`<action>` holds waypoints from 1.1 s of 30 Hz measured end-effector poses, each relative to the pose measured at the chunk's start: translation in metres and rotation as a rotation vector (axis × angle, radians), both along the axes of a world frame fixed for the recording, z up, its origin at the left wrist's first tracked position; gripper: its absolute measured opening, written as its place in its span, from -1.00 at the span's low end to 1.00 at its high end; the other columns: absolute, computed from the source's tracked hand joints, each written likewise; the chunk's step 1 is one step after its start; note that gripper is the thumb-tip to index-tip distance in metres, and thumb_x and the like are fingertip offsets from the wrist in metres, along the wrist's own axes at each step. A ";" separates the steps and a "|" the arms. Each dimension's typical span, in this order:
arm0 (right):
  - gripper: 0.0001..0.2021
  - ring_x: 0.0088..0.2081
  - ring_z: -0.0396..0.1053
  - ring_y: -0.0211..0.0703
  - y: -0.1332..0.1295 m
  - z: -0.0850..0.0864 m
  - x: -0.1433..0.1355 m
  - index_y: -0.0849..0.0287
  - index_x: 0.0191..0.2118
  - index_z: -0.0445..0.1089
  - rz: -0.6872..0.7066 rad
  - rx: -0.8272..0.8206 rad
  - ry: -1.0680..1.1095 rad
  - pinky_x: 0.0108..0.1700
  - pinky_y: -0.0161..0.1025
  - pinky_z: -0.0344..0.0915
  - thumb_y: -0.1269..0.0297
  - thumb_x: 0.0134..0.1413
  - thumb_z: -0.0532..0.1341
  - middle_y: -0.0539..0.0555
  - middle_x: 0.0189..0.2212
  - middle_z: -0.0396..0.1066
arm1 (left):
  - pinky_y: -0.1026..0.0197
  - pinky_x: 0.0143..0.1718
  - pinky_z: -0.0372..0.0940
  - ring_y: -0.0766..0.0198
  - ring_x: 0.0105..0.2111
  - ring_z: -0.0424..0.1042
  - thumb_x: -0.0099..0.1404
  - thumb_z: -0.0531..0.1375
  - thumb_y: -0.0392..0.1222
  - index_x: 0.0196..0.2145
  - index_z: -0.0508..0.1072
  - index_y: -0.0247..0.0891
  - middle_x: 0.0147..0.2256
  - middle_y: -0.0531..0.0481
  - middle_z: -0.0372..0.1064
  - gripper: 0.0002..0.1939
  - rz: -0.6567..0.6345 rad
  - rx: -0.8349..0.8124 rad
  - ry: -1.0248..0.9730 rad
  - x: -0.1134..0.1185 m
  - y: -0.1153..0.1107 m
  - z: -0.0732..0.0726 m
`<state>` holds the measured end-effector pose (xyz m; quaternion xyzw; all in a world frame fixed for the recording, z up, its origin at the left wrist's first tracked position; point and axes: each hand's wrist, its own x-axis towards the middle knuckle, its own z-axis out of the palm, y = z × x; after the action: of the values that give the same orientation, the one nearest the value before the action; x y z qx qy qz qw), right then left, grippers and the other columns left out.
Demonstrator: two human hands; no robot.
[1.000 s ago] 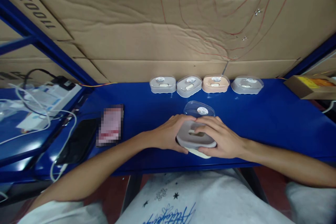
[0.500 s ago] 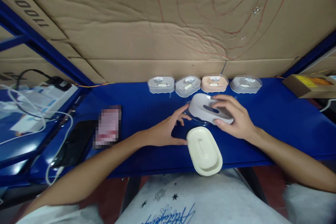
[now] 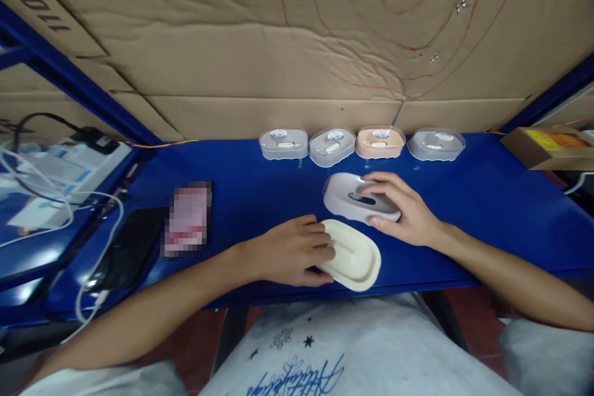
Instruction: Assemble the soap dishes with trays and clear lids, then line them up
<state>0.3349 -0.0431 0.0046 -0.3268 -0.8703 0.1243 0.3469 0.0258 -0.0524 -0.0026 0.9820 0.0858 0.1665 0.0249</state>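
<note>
My right hand (image 3: 408, 210) grips the right end of a pale grey oval cover (image 3: 346, 201) with a slot in its top; a clear plastic rim shows at the cover's left end. Just below it lies a cream oval tray (image 3: 355, 260), near the table's front edge. The fingers of my left hand (image 3: 297, 252) are closed on the tray's left end, hiding part of that end.
Along the back stand a grey case (image 3: 284, 147), another grey case (image 3: 331, 150), a peach case (image 3: 379, 145) and a grey case (image 3: 435, 147). A phone (image 3: 188, 216), a black device (image 3: 132, 247) and cables lie left; a cardboard box (image 3: 533, 151) is right.
My left hand has moved down from beside the cover and closed on the cream tray, which has turned and shifted left. The grey cover has come down and left over the clear plastic piece.
</note>
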 end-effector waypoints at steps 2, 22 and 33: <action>-0.50 0.35 0.34 0.16 -0.004 0.000 -0.003 0.04 0.29 0.35 0.072 -0.007 -0.045 0.33 0.14 0.38 0.00 0.35 0.33 0.26 0.29 0.34 | 0.08 -0.15 0.31 0.20 -0.39 0.42 0.49 0.28 0.07 -0.32 0.51 -0.22 -0.40 0.03 0.50 -0.67 -0.034 0.064 -0.001 0.001 -0.007 0.001; -0.44 0.50 0.07 0.32 -0.010 -0.020 -0.017 0.20 0.35 0.34 0.159 0.133 -0.361 0.43 0.32 0.23 -0.04 0.43 0.24 0.35 0.42 0.24 | -0.27 0.39 0.04 -0.18 0.38 0.21 0.52 0.20 0.16 0.03 0.53 -0.20 0.31 -0.29 0.36 -0.60 -0.092 0.004 0.007 0.008 -0.022 -0.001; -0.44 0.53 0.01 0.31 0.007 -0.026 -0.007 0.13 0.38 0.31 0.067 0.148 -0.362 0.44 0.36 0.23 -0.01 0.42 0.27 0.33 0.47 0.17 | -0.20 0.48 -0.04 -0.04 0.45 0.17 0.57 0.16 0.12 0.00 0.53 -0.17 0.41 -0.23 0.27 -0.67 -0.120 -0.075 0.000 0.007 -0.028 -0.007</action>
<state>0.3274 -0.0360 -0.0217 -0.2883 -0.9356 0.0107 0.2034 0.0326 -0.0799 -0.0093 0.9838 0.0332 0.1612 0.0717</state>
